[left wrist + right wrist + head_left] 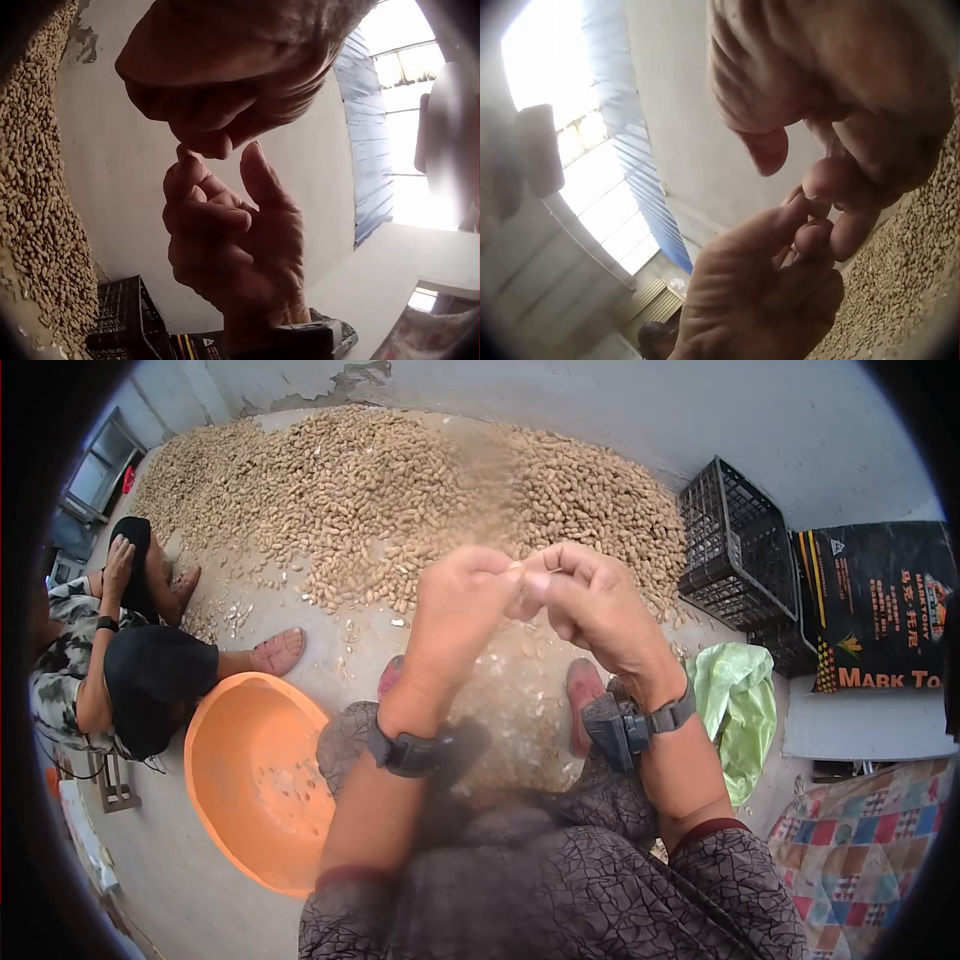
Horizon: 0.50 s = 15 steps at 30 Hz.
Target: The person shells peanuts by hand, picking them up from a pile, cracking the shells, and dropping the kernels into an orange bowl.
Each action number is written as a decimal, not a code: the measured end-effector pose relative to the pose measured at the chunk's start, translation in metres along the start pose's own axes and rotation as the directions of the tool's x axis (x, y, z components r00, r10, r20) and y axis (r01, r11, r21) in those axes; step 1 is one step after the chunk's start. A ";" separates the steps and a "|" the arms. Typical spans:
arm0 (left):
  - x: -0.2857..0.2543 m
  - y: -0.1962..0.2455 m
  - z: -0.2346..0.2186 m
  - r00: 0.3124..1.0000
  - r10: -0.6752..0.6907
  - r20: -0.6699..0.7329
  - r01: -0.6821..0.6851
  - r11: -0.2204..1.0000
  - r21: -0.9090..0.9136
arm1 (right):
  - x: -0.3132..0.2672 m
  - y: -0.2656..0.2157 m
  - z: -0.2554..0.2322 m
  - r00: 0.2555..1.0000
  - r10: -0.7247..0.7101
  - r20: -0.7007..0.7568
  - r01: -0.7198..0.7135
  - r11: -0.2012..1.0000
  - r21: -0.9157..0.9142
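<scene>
In the head view, my left hand [455,615] and right hand [598,598] meet at their fingertips above the floor. A small pale piece [518,572] shows at the pinched thumb and finger of my left hand; its shape is mostly hidden. Curled fingers of my right hand [836,90] touch the left fingertips in the right wrist view, its thumb standing apart. From the left wrist, my left hand [232,71] is above with bent fingers, the right hand [240,240] below it. Whether the right fingers grip anything is unclear.
Unshelled peanuts [370,480] lie heaped along the wall. An orange basin [235,760] stands at left beside a seated person [95,670]. To the right are a black crate [735,545], a green bag [738,705], a printed black sack [885,610] and patchwork cloth [860,850].
</scene>
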<state>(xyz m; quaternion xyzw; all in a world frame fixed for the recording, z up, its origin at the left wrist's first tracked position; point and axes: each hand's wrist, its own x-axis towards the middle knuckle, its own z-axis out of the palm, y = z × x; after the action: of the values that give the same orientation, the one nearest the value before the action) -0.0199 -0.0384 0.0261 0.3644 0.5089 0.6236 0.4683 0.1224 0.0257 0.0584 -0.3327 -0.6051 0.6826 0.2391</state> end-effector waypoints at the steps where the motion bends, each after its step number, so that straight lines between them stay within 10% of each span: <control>1: 0.000 0.003 -0.002 0.998 -0.062 0.027 0.066 0.977 -0.203 | -0.002 -0.001 0.001 0.997 -0.077 -0.030 0.073 0.989 -0.125; 5: -0.002 0.003 0.002 0.993 -0.086 0.082 0.106 0.953 -0.284 | 0.003 0.019 0.002 0.952 -0.287 -0.108 0.254 0.935 -0.247; 11: 0.000 0.000 -0.014 0.955 -0.090 0.283 0.174 0.942 -0.286 | -0.007 0.001 0.000 0.978 -0.198 -0.064 0.175 0.950 -0.260; 15: -0.007 0.007 0.001 0.988 -0.047 0.148 0.076 0.978 -0.196 | -0.008 0.004 0.002 0.969 -0.234 -0.080 0.195 0.922 -0.333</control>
<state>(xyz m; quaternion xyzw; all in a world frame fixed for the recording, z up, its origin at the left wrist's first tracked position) -0.0184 -0.0456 0.0331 0.3430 0.4197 0.6292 0.5570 0.1267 0.0181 0.0559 -0.3390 -0.7261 0.5231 0.2902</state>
